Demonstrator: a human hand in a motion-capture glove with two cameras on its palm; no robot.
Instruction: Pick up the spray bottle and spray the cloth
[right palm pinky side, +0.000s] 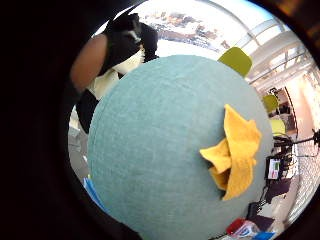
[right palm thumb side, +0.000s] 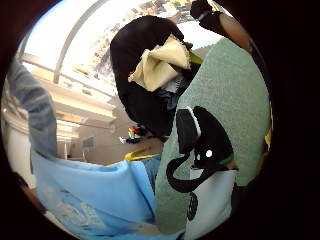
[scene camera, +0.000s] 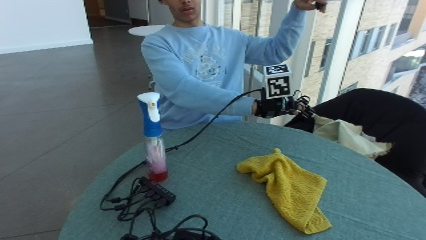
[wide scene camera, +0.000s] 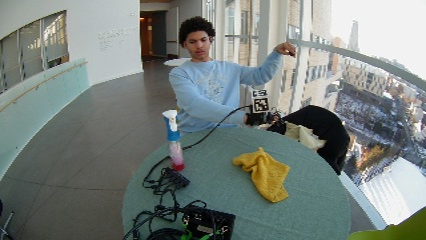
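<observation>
A spray bottle (scene camera: 153, 145) with a white head, blue neck and clear body holding pink liquid stands upright near the left edge of the round teal table (scene camera: 219, 150). A crumpled yellow cloth (scene camera: 289, 187) lies on the table's middle right, and the little finger side palm view also shows the cloth (right palm pinky side: 235, 155). My gloved right hand (scene camera: 279, 106) hovers over the table's far edge, well away from both. It holds nothing and its fingers hang loosely. The bare left hand (scene camera: 309, 4) is raised high.
A power strip with tangled black cables (scene camera: 156, 190) lies just in front of the bottle. A black box (wide scene camera: 206, 222) sits at the near edge. A black jacket (scene camera: 373, 107) and a cream fabric (scene camera: 346, 135) drape over a chair at the far right.
</observation>
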